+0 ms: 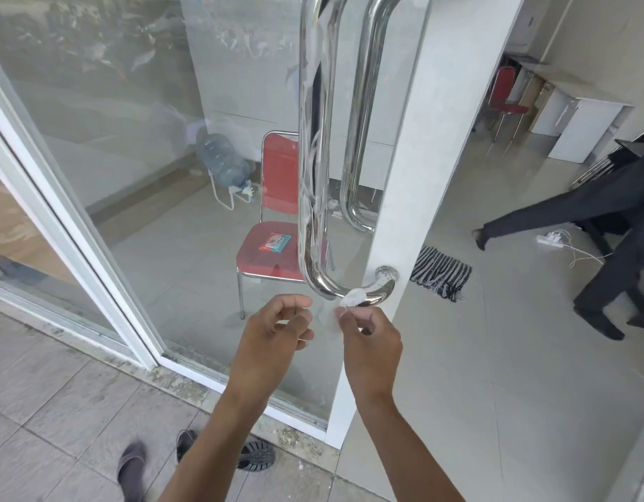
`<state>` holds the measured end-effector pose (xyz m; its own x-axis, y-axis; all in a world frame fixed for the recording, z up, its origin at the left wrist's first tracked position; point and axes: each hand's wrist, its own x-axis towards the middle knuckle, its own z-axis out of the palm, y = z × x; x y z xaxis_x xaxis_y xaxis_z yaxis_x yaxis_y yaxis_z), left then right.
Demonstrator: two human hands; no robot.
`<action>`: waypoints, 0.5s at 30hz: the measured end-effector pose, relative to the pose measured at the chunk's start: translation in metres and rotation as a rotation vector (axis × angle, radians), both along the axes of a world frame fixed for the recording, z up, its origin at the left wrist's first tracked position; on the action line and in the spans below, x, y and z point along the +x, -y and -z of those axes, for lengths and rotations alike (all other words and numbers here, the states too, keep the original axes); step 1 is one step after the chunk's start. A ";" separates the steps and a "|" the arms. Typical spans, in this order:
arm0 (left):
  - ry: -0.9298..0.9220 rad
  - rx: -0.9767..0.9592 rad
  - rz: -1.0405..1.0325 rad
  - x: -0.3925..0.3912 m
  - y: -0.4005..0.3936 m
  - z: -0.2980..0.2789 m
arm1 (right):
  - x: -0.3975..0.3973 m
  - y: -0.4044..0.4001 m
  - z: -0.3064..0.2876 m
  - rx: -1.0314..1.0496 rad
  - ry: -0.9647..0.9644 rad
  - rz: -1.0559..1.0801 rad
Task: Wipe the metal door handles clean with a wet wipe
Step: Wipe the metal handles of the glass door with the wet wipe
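A polished metal door handle (313, 168) runs down the near side of the glass door and curves at the bottom into its mount (385, 275) on the white door frame. A second handle (360, 114) shows on the inner side through the glass. My right hand (371, 342) pinches a small white wet wipe (353, 298) against the underside of the near handle's lower bend. My left hand (277, 327) hovers just left of it, fingers loosely curled, holding nothing.
The glass door (150, 139) stands ajar. Behind it a red chair (273, 248) carries a wipes packet (275, 242), with a water jug (222, 161) further back. A person in dark trousers (603, 226) walks at the right. A striped mat (440, 273) lies inside; sandals (255, 454) outside.
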<state>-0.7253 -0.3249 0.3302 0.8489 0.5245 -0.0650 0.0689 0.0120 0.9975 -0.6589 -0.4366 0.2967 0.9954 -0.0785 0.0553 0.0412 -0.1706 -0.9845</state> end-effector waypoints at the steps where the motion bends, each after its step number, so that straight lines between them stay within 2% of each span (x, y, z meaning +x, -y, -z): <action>1: -0.003 0.001 0.001 0.000 0.000 0.001 | 0.000 -0.001 -0.001 0.116 -0.105 -0.009; 4: -0.009 -0.003 -0.004 -0.002 -0.001 0.003 | 0.001 -0.001 -0.005 0.386 -0.442 -0.108; 7: -0.019 -0.019 -0.010 -0.005 -0.002 0.005 | 0.004 0.000 -0.009 0.767 -0.723 -0.193; 9: -0.028 -0.035 -0.016 -0.007 -0.003 0.007 | 0.007 0.001 -0.012 0.913 -0.805 -0.217; 15: -0.044 -0.039 -0.018 -0.011 -0.003 0.010 | 0.025 -0.001 -0.028 1.082 -0.841 -0.271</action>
